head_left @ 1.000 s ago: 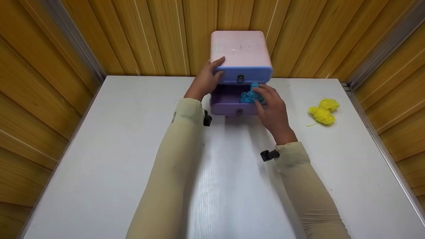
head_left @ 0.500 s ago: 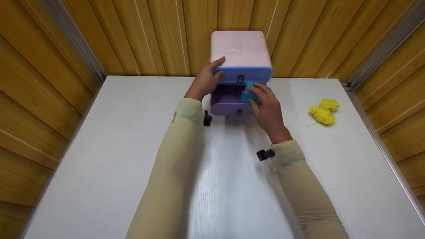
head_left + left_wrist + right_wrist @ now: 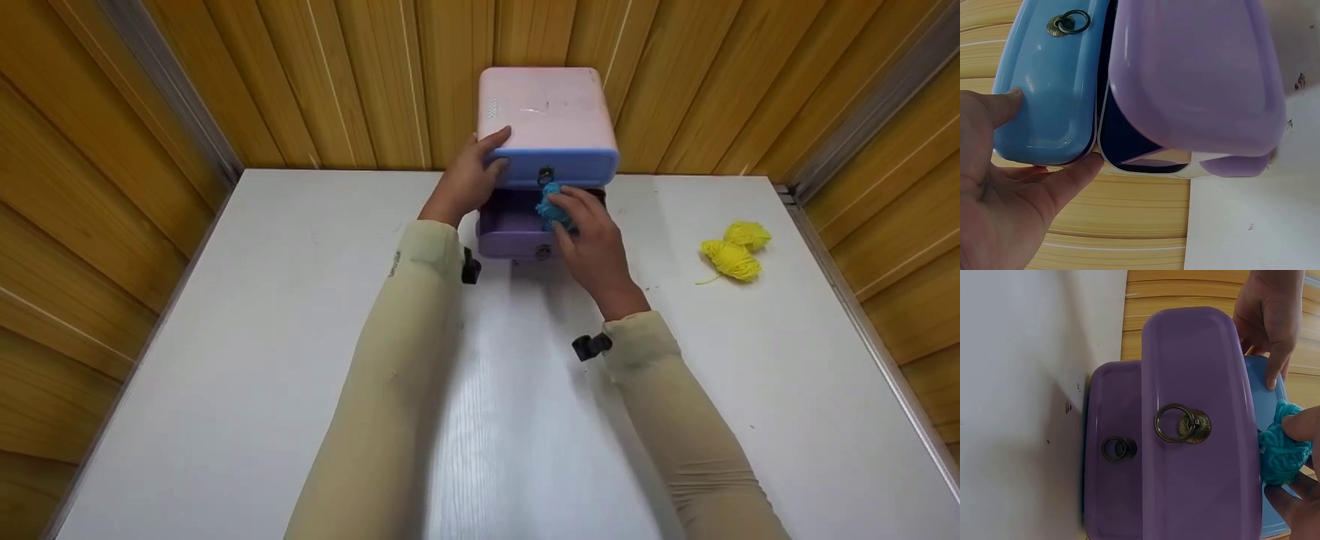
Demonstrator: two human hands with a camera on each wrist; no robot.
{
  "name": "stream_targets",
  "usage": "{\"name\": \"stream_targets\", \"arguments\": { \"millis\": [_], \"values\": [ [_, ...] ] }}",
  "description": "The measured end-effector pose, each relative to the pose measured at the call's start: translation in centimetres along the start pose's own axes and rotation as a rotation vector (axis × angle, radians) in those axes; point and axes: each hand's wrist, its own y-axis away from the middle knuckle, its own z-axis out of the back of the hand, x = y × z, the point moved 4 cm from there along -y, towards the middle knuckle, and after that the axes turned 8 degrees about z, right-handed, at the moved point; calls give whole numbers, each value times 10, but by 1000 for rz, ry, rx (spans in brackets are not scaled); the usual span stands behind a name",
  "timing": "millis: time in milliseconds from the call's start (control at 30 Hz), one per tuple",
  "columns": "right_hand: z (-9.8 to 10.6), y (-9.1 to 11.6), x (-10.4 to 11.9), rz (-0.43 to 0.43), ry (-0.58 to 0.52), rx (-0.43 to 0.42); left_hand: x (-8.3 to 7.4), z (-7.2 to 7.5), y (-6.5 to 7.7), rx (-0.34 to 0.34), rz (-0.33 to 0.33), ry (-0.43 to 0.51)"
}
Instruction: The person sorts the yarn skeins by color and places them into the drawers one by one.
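A small drawer cabinet (image 3: 559,109) with a pink top stands against the wooden wall. Its blue top drawer (image 3: 581,166) is closed, while the purple drawer (image 3: 506,245) below is pulled out. My left hand (image 3: 466,180) grips the cabinet's left side, thumb on the blue front and fingers along the side. Between thumb and fingers, my right hand (image 3: 598,247) pinches a turquoise yarn ball (image 3: 1280,455) at the purple drawer's opening. In the right wrist view the yarn sits just behind the top edge of the purple front, and part of that hand lies outside the frame.
Two yellow yarn balls (image 3: 731,261) lie together on the white table (image 3: 315,315) at the right, one with a loose end. A second purple drawer (image 3: 1112,495) is closed below the pulled-out one. Wood-panelled walls (image 3: 367,82) border the table at the back and sides.
My right hand has moved left along the purple drawer with the turquoise yarn ball, which has come away from the drawer's right end. My left hand keeps its place on the cabinet.
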Motion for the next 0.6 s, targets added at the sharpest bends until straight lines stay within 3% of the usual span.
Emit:
{"name": "stream_targets", "arguments": {
  "millis": [600],
  "values": [
    [-6, 2, 2, 6, -13, 24, 0, 1, 0, -11, -2, -9]
  ]
}}
